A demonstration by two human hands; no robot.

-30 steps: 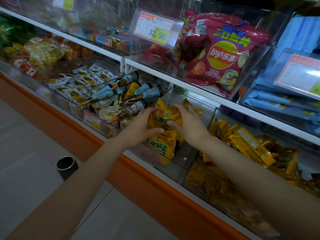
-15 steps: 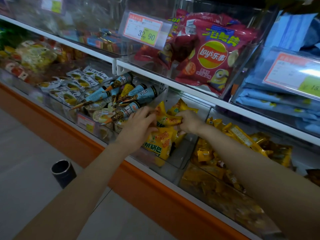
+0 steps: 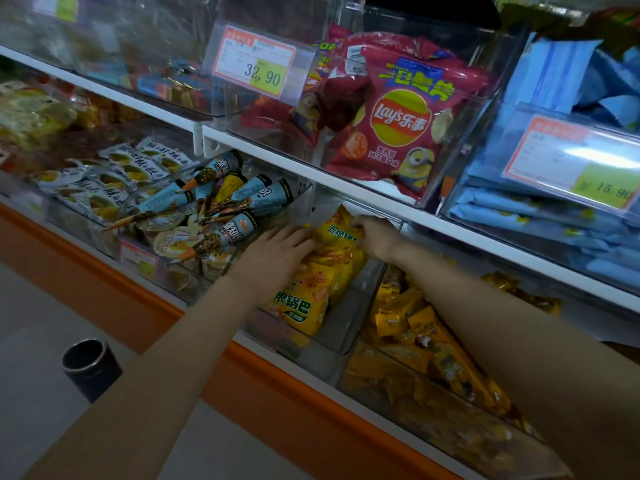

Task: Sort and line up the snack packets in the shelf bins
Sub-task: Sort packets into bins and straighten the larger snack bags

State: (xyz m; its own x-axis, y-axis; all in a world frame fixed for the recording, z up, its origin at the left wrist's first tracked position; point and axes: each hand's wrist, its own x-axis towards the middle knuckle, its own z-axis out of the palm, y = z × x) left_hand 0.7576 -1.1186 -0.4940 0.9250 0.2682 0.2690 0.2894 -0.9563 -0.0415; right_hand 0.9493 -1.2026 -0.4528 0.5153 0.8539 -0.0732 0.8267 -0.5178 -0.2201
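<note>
Yellow snack packets [image 3: 304, 299] with green lettering stand in a row inside a clear shelf bin [image 3: 341, 330] on the lower shelf. My left hand [image 3: 277, 254] lies on the left side of the row, fingers fairly straight and touching the packets. My right hand [image 3: 375, 233] reaches in from the right and pinches the top of the rearmost yellow packet [image 3: 337, 230], which stands tilted under the upper shelf edge.
Left of this bin lie blue cone-shaped snacks [image 3: 221, 202] and white-yellow packets [image 3: 114, 178]. To the right is a bin of small yellow packets [image 3: 426, 327]. Above are red Lay's bags [image 3: 398, 119], blue packs [image 3: 554, 209] and price tags [image 3: 256, 64]. A black cylinder [image 3: 90, 368] stands on the floor.
Both hands have moved deeper into the bin toward the back. The right hand now pinches the rear packet's top, and the left hand's fingers have spread along the row.
</note>
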